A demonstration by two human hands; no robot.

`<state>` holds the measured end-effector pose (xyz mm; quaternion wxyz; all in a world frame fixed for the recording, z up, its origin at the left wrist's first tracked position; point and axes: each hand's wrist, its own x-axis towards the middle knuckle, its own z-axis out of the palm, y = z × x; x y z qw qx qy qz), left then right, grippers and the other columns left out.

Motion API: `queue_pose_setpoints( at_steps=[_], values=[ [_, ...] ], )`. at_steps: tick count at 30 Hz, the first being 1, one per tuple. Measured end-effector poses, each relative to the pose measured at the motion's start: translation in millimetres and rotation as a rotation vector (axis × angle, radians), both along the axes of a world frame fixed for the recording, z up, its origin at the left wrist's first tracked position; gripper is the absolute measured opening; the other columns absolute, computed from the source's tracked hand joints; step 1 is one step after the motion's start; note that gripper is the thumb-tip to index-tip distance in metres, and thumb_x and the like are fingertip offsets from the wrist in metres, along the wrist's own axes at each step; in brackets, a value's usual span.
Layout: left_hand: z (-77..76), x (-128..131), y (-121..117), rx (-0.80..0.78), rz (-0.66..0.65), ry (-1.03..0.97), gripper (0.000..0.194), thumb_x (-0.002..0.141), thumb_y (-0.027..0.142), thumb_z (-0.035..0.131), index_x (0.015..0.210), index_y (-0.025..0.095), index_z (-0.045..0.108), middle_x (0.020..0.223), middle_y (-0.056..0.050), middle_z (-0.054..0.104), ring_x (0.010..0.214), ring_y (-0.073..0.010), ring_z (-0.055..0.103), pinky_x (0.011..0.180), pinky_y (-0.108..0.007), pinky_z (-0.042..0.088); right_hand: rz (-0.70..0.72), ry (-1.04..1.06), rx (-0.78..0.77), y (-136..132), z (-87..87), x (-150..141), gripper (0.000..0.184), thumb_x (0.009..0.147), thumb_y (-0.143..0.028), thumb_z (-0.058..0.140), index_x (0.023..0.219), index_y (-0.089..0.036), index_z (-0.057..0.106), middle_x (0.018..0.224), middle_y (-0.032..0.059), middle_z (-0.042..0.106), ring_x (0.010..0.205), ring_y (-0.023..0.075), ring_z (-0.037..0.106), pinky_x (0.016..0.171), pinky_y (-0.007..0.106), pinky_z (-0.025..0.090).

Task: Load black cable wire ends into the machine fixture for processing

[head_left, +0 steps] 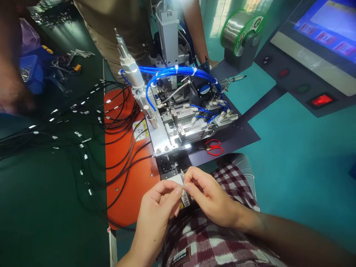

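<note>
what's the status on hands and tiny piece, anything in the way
Left bare hand and right bare hand pinching tiny pale piece, too small to identify. Red-handled scissors on flat dark panel, apart from both hands.

Cables (134, 109) lie left of scissors (214, 147) — small parts (25, 73), apparently, in bin (35, 84).

“运行方向” stands on a label (185, 199) — “Fashion” on a patch (182, 256).

The silver machine (159, 135) has blue hoses (186, 69); left of it are black cables (135, 107), an orange board (129, 202) and a dark green desk (55, 218); near it, red-handled scissors (208, 148) and maroon-and-white checked cloth (211, 248).
</note>
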<state>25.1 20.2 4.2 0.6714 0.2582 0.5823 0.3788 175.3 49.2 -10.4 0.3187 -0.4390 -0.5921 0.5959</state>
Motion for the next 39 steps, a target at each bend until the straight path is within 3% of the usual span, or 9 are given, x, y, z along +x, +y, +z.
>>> queue_pose_setpoints(
  at_steps=[5,10,15,20,26,32,36,39],
  values=[
    [2.7,-0.9,3.5,-0.056,0.028,-0.097,0.027,0.077,0.037,0.069,0.07,0.014,0.056,0.043,0.006,0.041,0.044,-0.0051,0.027,0.046,-0.021,0.018,-0.065,0.132,-0.228,2.0,-6.1,-0.7,0.019,0.089,-0.035,0.051,0.08,-0.018,0.051,0.066,-0.0036,0.043,0.058,0.011,0.038,0.053,0.024,0.031],
    [4.4,-0.4,5.8,-0.067,0.035,-0.115,0.026,0.075,0.035,0.071,0.07,0.014,0.057,0.043,0.006,0.042,0.044,-0.0049,0.028,0.045,-0.021,0.016,-0.058,0.028,-0.177,2.3,-7.5,2.1,0.017,0.086,-0.033,0.056,0.082,-0.016,0.057,0.065,-0.0033,0.045,0.057,0.0106,0.037,0.054,0.025,0.03],
    [5.3,0.3,5.0,-0.044,0.012,-0.081,0.027,0.074,0.036,0.072,0.07,0.013,0.059,0.045,0.006,0.044,0.044,-0.0049,0.03,0.045,-0.021,0.018,0.025,0.104,-0.202,3.2,-2.2,2.6,0.018,0.088,-0.03,0.052,0.076,-0.017,0.05,0.066,-0.0033,0.044,0.059,0.0109,0.037,0.055,0.025,0.032],
    [4.1,0.7,4.5,-0.044,-0.004,-0.058,0.026,0.072,0.035,0.073,0.07,0.013,0.06,0.045,0.006,0.045,0.044,-0.0049,0.031,0.045,-0.021,0.018,0.0,0.019,-0.073,0.7,-3.5,1.6,0.016,0.091,-0.027,0.048,0.078,-0.018,0.05,0.07,-0.0022,0.046,0.064,0.0119,0.04,0.058,0.025,0.033],
    [2.9,0.8,4.8,-0.055,0.007,-0.07,0.027,0.075,0.036,0.07,0.068,0.013,0.057,0.043,0.006,0.042,0.043,-0.0045,0.028,0.046,-0.021,0.018,-0.026,0.076,-0.214,1.9,-5.9,1.4,0.017,0.088,-0.032,0.052,0.08,-0.016,0.055,0.064,-0.0036,0.046,0.056,0.0102,0.039,0.051,0.023,0.032],
    [3.3,0.1,4.3,-0.044,0.0,-0.072,0.026,0.076,0.035,0.07,0.069,0.013,0.058,0.045,0.006,0.043,0.044,-0.0051,0.03,0.046,-0.021,0.018,-0.079,-0.156,0.106,-1.1,1.3,3.6,0.008,0.085,-0.023,0.058,0.081,-0.018,0.062,0.072,-0.0008,0.057,0.06,0.0115,0.048,0.058,0.025,0.037],
    [1.4,-0.3,2.4,-0.014,-0.028,-0.049,0.024,0.079,0.034,0.067,0.07,0.014,0.058,0.046,0.006,0.043,0.044,-0.0054,0.03,0.046,-0.022,0.02,-0.05,-0.205,0.239,-0.9,4.9,2.8,0.011,0.085,-0.019,0.055,0.074,-0.017,0.058,0.07,-0.0002,0.054,0.061,0.0124,0.047,0.06,0.027,0.035],
    [-3.6,-1.3,-1.7,0.04,-0.02,-0.001,0.021,0.081,0.035,0.067,0.077,0.016,0.059,0.049,0.006,0.044,0.046,-0.006,0.032,0.047,-0.022,0.021,-0.04,-0.062,-0.001,2.0,3.7,1.6,0.015,0.085,-0.026,0.054,0.073,-0.017,0.055,0.067,-0.0012,0.049,0.059,0.0117,0.043,0.057,0.026,0.033]
  ],
)
